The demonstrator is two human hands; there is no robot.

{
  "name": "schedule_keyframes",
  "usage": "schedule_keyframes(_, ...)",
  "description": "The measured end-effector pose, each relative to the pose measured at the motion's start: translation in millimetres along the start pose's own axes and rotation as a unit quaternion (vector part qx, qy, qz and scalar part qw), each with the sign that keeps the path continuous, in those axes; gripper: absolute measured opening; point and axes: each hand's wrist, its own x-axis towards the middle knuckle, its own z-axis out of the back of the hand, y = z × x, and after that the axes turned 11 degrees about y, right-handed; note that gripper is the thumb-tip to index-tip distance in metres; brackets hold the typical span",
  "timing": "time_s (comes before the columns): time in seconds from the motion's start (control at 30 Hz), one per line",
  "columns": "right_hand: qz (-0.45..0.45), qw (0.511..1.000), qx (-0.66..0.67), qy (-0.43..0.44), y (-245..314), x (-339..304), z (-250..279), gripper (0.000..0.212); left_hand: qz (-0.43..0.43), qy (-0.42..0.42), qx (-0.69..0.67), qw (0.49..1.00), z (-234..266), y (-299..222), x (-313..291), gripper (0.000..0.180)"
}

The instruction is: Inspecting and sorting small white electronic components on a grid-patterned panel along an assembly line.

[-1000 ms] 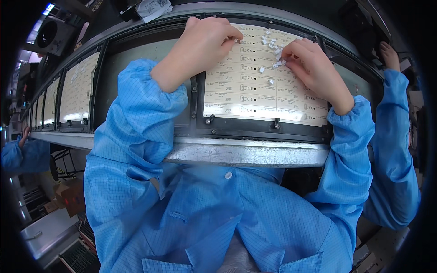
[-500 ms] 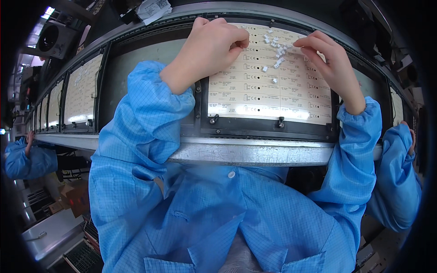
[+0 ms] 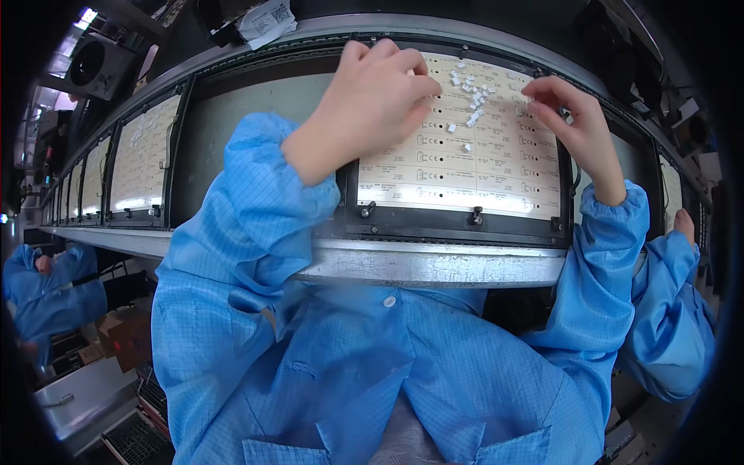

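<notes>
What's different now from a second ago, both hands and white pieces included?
The right hand has drawn off to the right from the scattered white pieces it was reaching into; the left hand has shifted slightly right over the cream panel. Whether either holds a piece is unclear. The panel stays in its black frame, and most loose pieces lie much as before.

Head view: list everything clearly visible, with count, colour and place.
printed panel: one, cream, upper centre
small pieces: many, white, scattered on that panel
frame: one, black, around the panel
neighbouring panels: several, cream, along the line, mostly left
metal rail: one, silver, near edge
crumpled sheet: one, white, top left
co-workers' sleeves: several, blue, both sides
smock: one, blue, lower centre
left hand: one, bare, over panel's upper left
right hand: one, bare, over panel's right edge
</notes>
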Motion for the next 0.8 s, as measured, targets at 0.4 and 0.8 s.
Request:
schedule_keyframes(0.4, -0.099, 0.99, 0.025, 0.1, 6, -11, 0, 0.015, -0.045, 0.035, 0.0, 0.998, -10, -15, 7, 0.009)
schedule_keyframes(0.8, -0.103, 0.992, -0.027, 0.072, 4, -4, -11, 0.011, -0.008, -0.025, -0.065, 0.998, 0, 0, 3, 0.015)
